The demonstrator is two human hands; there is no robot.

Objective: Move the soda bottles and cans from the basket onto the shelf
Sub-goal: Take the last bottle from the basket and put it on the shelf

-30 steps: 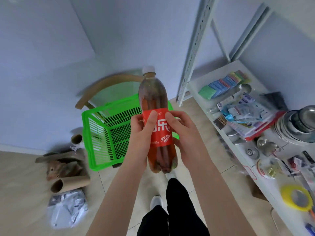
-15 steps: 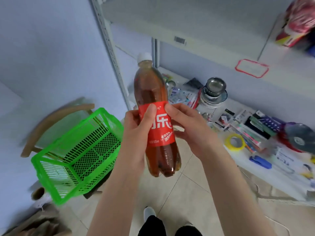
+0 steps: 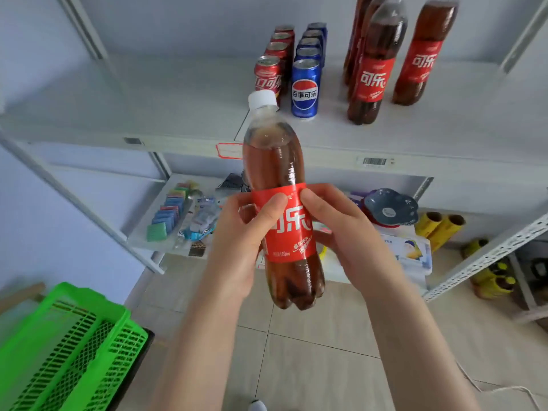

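The cola bottle point(image 3: 274, 164) is held upright in mid-air, clear of the green basket point(image 3: 74, 293) at lower left. The left hand point(image 3: 237, 241) and right hand point(image 3: 347, 229) are both clamped round its red label, thumbs pressed on the front. The carry step is judged in hand: a lift over the front edge of the shelf point(image 3: 178, 114) is called for, then a standing on bare board beside the shelved bottles point(image 3: 370, 75), right of the cans point(image 3: 305, 87).
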